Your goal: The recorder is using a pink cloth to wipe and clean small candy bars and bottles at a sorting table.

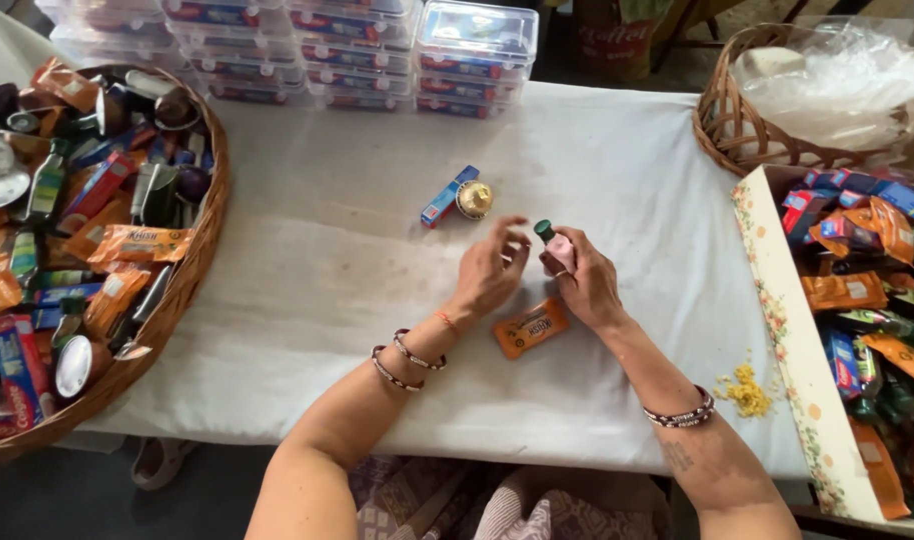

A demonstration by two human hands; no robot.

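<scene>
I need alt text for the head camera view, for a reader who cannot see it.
The right hand holds a small pink bottle with a green cap above a white-covered table; the open left hand is beside it. An orange sachet lies below, with baskets of packets at both sides.

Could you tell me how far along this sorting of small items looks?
Three items lie out on the white cloth: a blue tube box, a gold-lidded tin and an orange sachet. The right hand holds a small green-capped bottle; the left hand hovers beside it, open. The wicker basket and flowered box look full.
</scene>
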